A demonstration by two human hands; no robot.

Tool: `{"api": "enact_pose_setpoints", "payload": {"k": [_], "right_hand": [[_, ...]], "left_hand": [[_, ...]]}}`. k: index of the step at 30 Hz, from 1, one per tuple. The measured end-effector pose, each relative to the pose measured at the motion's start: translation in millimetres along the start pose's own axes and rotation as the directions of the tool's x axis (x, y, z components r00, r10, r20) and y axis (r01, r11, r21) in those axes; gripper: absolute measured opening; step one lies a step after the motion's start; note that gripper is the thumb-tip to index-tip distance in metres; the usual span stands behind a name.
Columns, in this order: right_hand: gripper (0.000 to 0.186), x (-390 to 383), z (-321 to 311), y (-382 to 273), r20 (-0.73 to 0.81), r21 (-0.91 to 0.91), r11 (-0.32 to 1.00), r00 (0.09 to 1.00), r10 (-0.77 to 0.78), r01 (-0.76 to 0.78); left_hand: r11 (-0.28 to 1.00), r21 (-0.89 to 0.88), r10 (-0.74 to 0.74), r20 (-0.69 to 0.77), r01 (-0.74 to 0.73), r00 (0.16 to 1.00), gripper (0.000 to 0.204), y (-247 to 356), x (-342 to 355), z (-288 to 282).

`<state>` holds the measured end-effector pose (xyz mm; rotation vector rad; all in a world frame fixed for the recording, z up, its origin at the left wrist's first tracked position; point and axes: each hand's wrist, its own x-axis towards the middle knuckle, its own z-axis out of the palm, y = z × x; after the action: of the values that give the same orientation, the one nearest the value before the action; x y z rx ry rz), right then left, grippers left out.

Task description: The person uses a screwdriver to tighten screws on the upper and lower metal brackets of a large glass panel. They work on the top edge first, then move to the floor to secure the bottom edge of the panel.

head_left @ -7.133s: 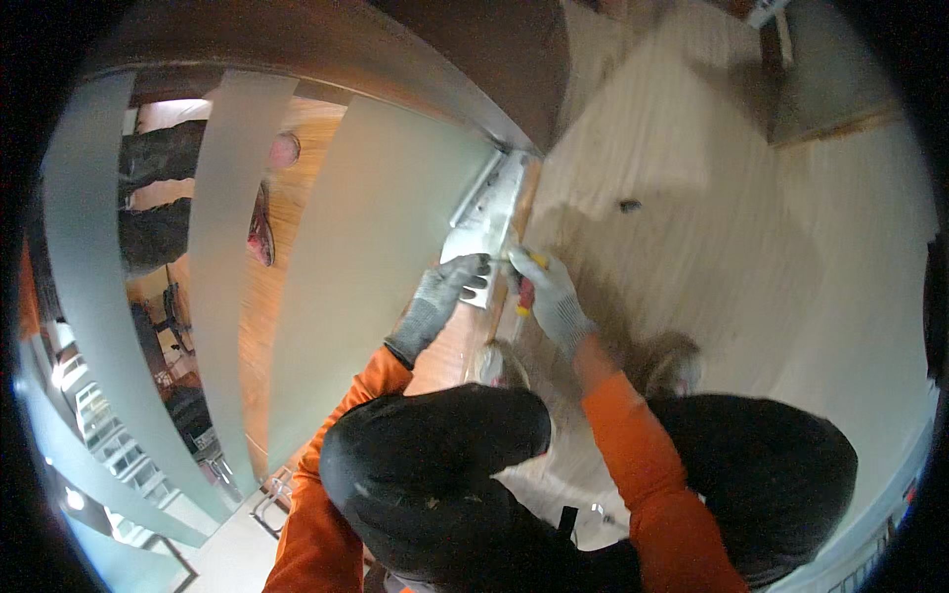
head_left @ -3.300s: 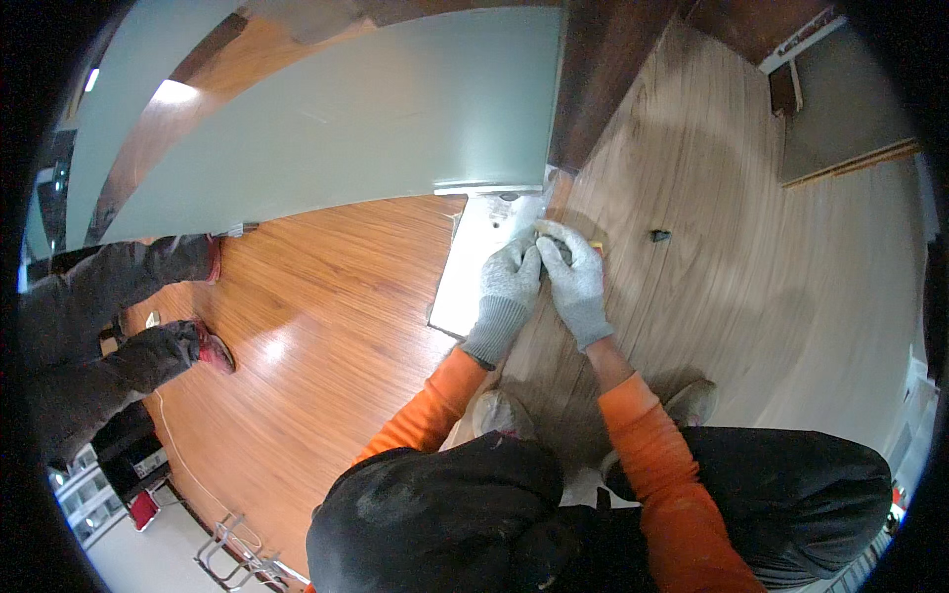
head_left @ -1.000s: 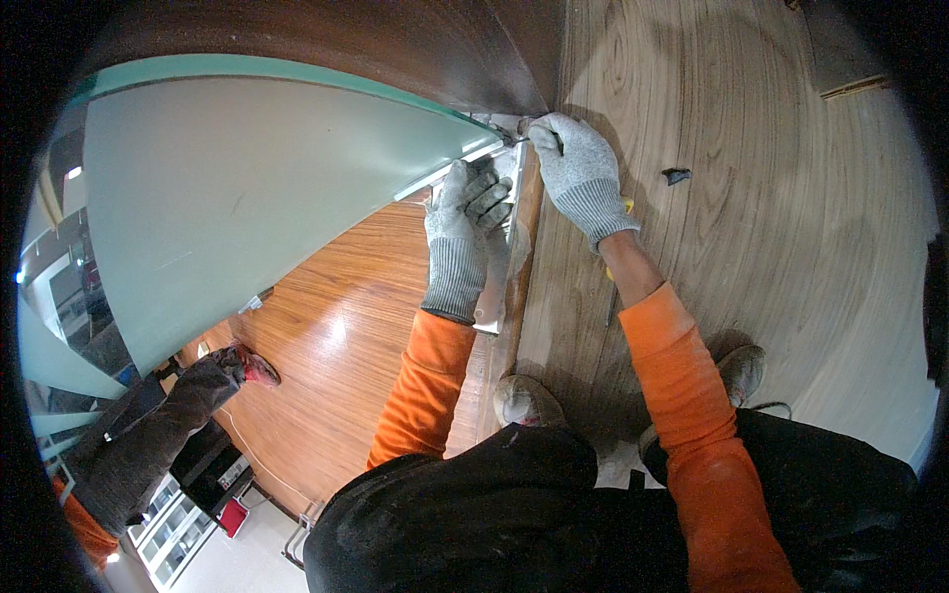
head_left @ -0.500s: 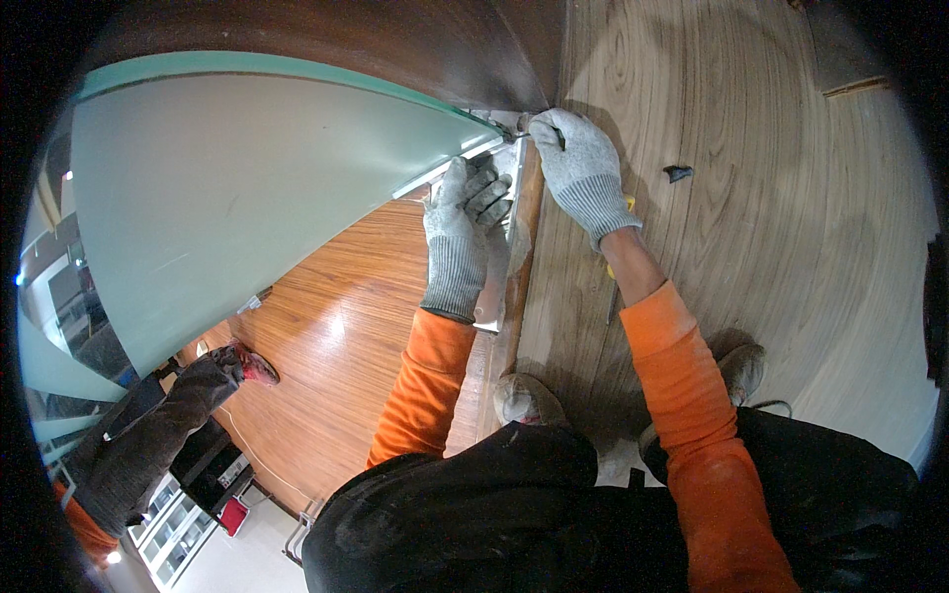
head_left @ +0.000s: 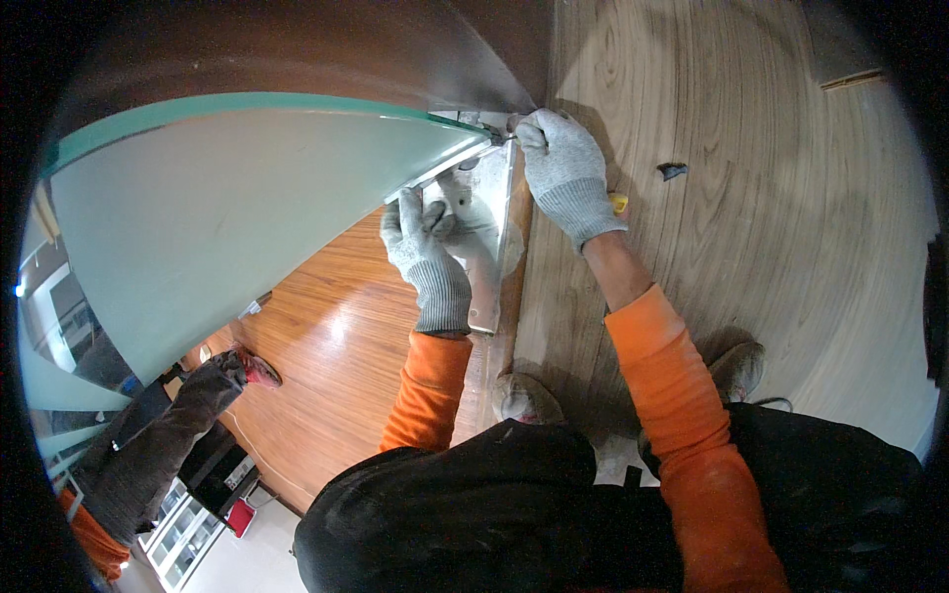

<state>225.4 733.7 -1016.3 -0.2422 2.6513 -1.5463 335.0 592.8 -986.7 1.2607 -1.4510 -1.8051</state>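
A frosted glass door (head_left: 227, 208) with a green edge spans the upper left. A silver metal strip (head_left: 450, 165) runs along its lower edge to the corner. My left hand (head_left: 425, 252), in a grey knit glove, touches the strip's outer end with its fingertips; its fingers are apart. At the door's corner my gloved right hand (head_left: 568, 173) is closed on a thin dark rod-like tool (head_left: 509, 137), whose tip meets a small dark fitting. The glove hides most of the tool. Beneath the strip lies a dusty metal floor plate (head_left: 482, 217).
Dark brown panelling (head_left: 297, 49) stands behind the door. Reddish wood flooring (head_left: 326, 346) meets greyish wood planks (head_left: 712, 247) at a threshold. A black scrap (head_left: 671, 171) and a yellow object (head_left: 618, 204) lie right of my hand. Another person's leg (head_left: 193, 395) is at the lower left.
My left hand has moved left along the strip, away from the corner, baring more of the floor plate. The glass door sits lower in view. My right hand stays at the corner.
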Motion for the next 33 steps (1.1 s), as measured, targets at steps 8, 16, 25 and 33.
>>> {"api": "enact_pose_setpoints", "payload": {"k": [8,16,25,33], "right_hand": [[0.010,-3,2,-7,0.015,-0.004,1.000,1.000,0.014,-0.014],[0.014,-8,1,3,-0.004,-0.037,0.998,0.999,-0.042,0.042],[0.016,-16,0,-5,-0.117,0.066,0.996,0.991,-0.057,0.065],[0.029,-19,-7,-6,-0.023,0.314,0.910,0.961,-0.277,0.270]], "left_hand": [[0.991,0.083,0.107,-0.078,-0.100,0.991,0.036,-6,11,-1],[0.979,0.109,0.181,-0.059,-0.174,0.982,0.024,-17,33,-23],[0.991,0.080,0.110,-0.062,-0.105,0.992,0.028,-5,16,-11],[0.992,0.047,0.119,-0.091,-0.115,0.989,0.026,-9,18,-12]]}}
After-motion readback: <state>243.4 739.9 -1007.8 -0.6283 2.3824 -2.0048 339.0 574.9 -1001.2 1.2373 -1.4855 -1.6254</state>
